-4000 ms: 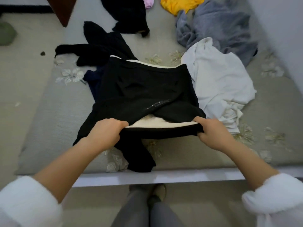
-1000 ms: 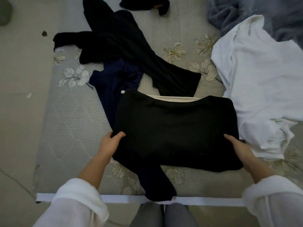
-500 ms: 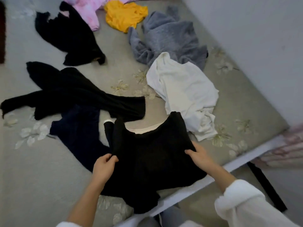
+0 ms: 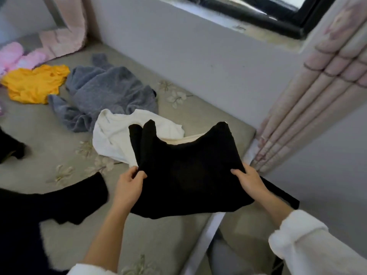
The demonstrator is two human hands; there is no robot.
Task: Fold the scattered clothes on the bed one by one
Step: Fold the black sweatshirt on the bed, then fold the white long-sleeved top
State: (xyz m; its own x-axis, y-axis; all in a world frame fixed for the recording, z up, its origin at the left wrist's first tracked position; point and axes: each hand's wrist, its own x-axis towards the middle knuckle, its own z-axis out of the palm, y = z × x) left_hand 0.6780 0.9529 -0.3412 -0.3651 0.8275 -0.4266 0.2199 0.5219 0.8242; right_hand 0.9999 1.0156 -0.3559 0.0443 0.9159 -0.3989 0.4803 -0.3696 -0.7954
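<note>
A folded black garment (image 4: 188, 171) with a cream lining showing at its far edge hangs lifted above the bed's right corner. My left hand (image 4: 130, 180) grips its left edge, thumb on top. On the other side my right hand (image 4: 249, 180) holds the right edge, fingers curled under the cloth. Beneath and behind it lies a white shirt (image 4: 117, 133), partly hidden by the black garment. Farther back sit a crumpled grey sweater (image 4: 103, 90) and a yellow top (image 4: 33, 84).
Another black garment (image 4: 49, 203) spreads over the bed (image 4: 49, 135) at the left. Pink fabric (image 4: 17, 55) lies at the far left. A wall (image 4: 198, 56) with a window sill runs behind, and a pleated curtain (image 4: 309, 108) hangs at the right past the bed's corner.
The folded black garment has been lifted off the bed and carried to the right, toward the corner by the curtain. Both hands kept hold of its sides, and the view swung right.
</note>
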